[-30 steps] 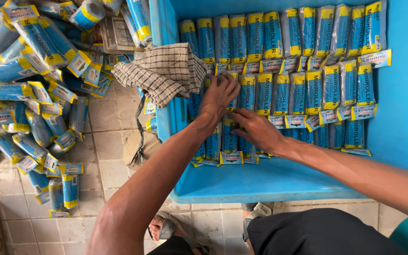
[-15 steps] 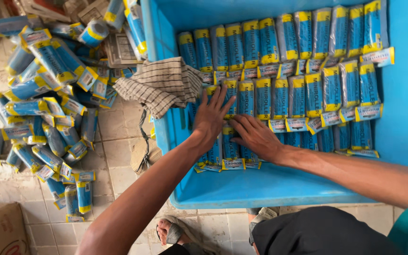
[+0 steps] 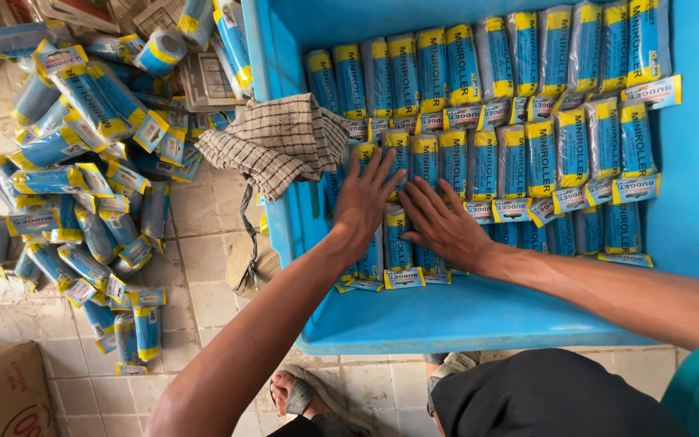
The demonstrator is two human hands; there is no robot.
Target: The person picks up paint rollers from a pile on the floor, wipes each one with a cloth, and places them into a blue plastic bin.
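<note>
Roughly halfway, at a guess. Three rows of blue-and-yellow packs (image 3: 479, 129) lined up inside the blue tub (image 3: 689, 243), bare blue floor left at its right side and near edge. Plenty more loose packs (image 3: 82, 162) heaped on the tiles left of the tub. Left hand (image 3: 366, 198) and right hand (image 3: 442, 222) pressed flat on the tub's front row, fingers spread, gripping nothing. Checked cloth (image 3: 277, 142) draped over the tub's left rim. Far end of the tub cut off; packs under the palms hidden.
</note>
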